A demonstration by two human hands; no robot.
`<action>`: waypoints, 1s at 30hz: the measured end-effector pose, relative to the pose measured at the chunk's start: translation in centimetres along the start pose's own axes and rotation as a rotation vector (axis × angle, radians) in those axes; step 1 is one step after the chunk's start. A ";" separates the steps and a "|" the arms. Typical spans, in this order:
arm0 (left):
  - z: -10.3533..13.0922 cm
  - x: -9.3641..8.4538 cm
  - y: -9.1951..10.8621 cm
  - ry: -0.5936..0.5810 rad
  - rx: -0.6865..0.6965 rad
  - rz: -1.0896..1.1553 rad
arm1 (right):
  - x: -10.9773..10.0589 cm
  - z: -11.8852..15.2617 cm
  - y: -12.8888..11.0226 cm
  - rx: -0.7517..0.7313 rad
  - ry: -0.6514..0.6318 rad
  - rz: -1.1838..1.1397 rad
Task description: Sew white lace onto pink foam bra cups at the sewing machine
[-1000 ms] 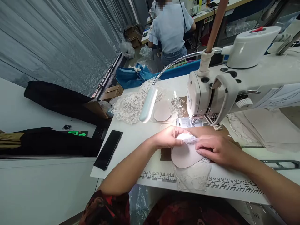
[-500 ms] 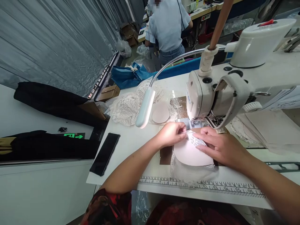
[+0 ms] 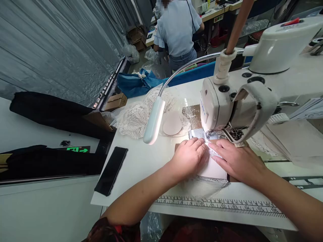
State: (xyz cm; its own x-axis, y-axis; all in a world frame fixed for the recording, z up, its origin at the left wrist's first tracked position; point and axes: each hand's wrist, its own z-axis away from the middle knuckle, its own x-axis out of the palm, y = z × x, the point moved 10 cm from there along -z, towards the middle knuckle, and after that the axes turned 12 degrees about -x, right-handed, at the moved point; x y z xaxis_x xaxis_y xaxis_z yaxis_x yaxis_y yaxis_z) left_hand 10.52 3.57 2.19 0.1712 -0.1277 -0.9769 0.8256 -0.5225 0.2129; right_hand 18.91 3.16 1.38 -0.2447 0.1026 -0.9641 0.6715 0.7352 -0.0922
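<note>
A pale, rounded fabric panel (image 3: 214, 170) with white lace (image 3: 213, 152) on it lies just in front of the sewing machine's (image 3: 214, 104) needle area. My left hand (image 3: 190, 156) lies flat over its left side, fingertips close to the presser foot (image 3: 208, 134). My right hand (image 3: 236, 158) rests on its right side, fingers stretched out and pressing on the lace. A sheer, lace-edged layer (image 3: 204, 188) hangs out towards the table's front edge. Part of the panel is hidden under both hands.
A lamp head (image 3: 154, 121) on a bendable neck hangs left of the machine. Beyond it lie lace pieces (image 3: 135, 117) and a round pale pad (image 3: 172, 123). A phone (image 3: 111, 170) lies at left, stacked fabric (image 3: 295, 141) at right. A person (image 3: 176, 30) sits farther back.
My left hand has gone from pinching the lace edge to lying flat over the panel's left side. The panel now sits partly under it. My right hand has barely moved.
</note>
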 end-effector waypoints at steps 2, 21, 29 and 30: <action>-0.2 0.6 -0.3 -0.013 -0.002 -0.016 | 0.1 0.0 0.1 0.012 -0.001 0.022; -1.9 -0.2 -1.7 -0.068 0.238 -0.091 | 1.4 -0.4 2.1 0.188 -0.052 -0.120; -0.2 -1.6 0.1 0.026 0.333 -0.077 | 0.7 1.4 4.2 0.284 0.087 -0.282; -0.1 -1.4 0.3 0.024 0.329 -0.056 | 0.8 1.5 4.3 0.292 0.088 -0.286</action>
State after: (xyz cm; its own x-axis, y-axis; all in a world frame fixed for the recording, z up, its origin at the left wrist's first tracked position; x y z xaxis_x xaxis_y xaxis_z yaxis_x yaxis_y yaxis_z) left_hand 10.55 3.72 3.61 0.1458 -0.0733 -0.9866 0.6168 -0.7730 0.1486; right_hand 22.62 5.38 -0.15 -0.5002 -0.0119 -0.8658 0.7349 0.5229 -0.4318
